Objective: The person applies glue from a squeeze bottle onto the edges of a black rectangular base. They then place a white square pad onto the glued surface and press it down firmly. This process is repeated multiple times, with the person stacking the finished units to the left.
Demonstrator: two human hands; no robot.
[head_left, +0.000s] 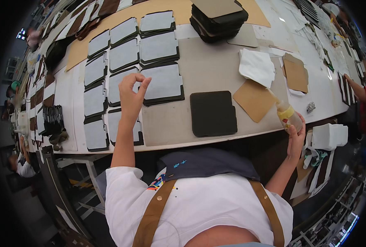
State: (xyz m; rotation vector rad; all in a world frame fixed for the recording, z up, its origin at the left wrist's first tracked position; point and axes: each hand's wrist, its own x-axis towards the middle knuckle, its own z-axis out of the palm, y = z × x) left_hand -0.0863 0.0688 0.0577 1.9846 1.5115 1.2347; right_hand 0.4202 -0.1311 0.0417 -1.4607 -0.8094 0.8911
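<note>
My left hand (131, 87) is raised over the rows of dark pieces, thumb and forefinger in a pinch; anything between them is too small to make out. Below it lie several dark pieces with pale grey-blue faces (162, 82), overlapping in columns. My right hand (295, 135) is wrapped round a clear squeeze bottle (289, 116) with a yellow band, its nozzle tilted up and left. A dark rectangular piece (213, 113) with a notched right side lies flat near the table edge between my hands. Beside it rests a tan card (255, 101), close to the nozzle.
A tall stack of dark pieces (219, 24) stands at the back. Folded white cloth (257, 68) and a brown board (295, 73) lie at the right, with a crumpled foil ball (311, 107). Another person's arm (356, 88) reaches in at the far right.
</note>
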